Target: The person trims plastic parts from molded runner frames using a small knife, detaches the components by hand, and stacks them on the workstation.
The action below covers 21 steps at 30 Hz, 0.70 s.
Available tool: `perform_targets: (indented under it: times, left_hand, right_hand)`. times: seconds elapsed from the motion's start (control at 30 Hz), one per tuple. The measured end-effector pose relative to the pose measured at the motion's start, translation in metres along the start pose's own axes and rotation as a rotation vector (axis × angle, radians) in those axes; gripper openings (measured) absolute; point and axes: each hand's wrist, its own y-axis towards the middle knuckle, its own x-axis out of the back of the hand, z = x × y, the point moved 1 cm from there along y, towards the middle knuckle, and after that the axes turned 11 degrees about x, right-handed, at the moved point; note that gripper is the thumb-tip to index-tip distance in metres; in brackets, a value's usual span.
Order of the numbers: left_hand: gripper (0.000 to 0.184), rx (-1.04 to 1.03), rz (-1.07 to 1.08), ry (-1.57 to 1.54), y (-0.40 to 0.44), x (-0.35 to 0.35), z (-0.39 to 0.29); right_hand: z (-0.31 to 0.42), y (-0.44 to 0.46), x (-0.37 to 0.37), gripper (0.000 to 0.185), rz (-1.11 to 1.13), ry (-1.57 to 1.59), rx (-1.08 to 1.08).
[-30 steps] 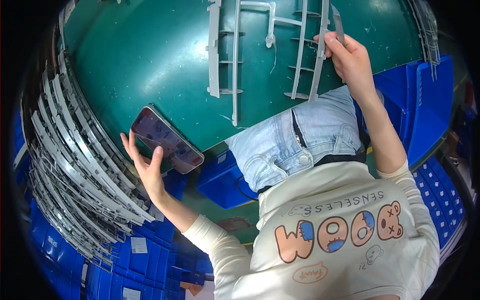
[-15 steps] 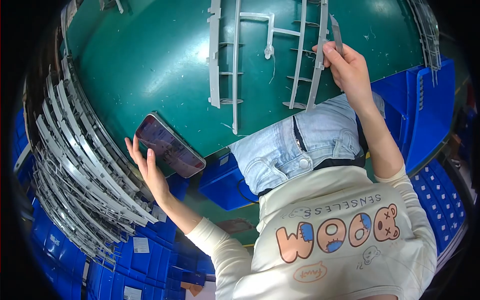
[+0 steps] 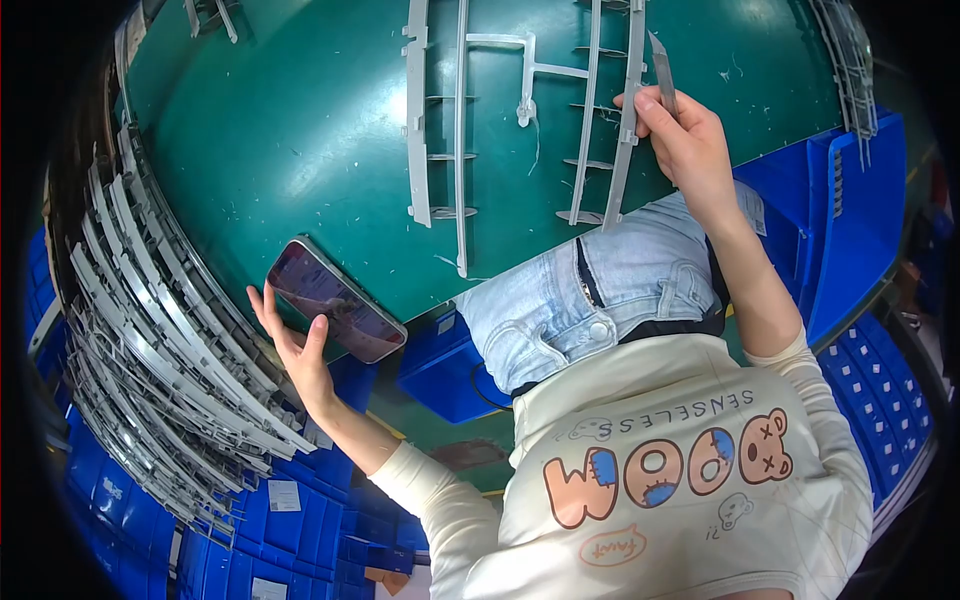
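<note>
My right hand (image 3: 688, 150) is closed round a knife (image 3: 662, 72) with a grey angled blade pointing up and away. Its thumb and fingertips also touch the outer strip of a grey plastic moulded frame (image 3: 627, 130). Long strips, thin cross tabs and a central branched runner (image 3: 527, 80) make up this part, lying on the green table. At the table's near left edge, a phone (image 3: 335, 300) with a lit screen lies at a slant. Beside its left edge my left hand (image 3: 300, 350) is open, fingers stretched out and thumb over the phone's lower left side.
Many grey plastic strips (image 3: 170, 290) are piled along the left side of the green table (image 3: 300, 130). More strips (image 3: 850, 70) lie at the far right edge. Blue bins (image 3: 860, 220) stand below the table on both sides. Small plastic shavings are scattered on the tabletop.
The view has shifted slightly, so the frame part appears a little lower and to the left. My left thumb has moved over the phone's edge. My right hand keeps its grip on the knife.
</note>
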Motion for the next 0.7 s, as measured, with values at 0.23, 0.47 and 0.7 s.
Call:
perform_targets:
  times: [0.23, 0.47, 0.7]
  left_hand:
    - [0.060, 0.070, -0.070, -0.010, 0.0016, -0.0035, -0.0044]
    - [0.057, 0.085, -0.047, -0.113, 0.0033, -0.0004, -0.0020]
    - [0.052, 0.058, -0.061, -0.004, 0.0013, -0.0042, -0.0023]
  right_hand:
    - [-0.0007, 0.0000, -0.0011, 0.024, 0.000, 0.006, 0.011]
    - [-0.0029, -0.0001, -0.0014, 0.024, -0.013, -0.006, 0.038]
    - [-0.0019, 0.0002, -0.0017, 0.023, -0.003, -0.017, 0.056]
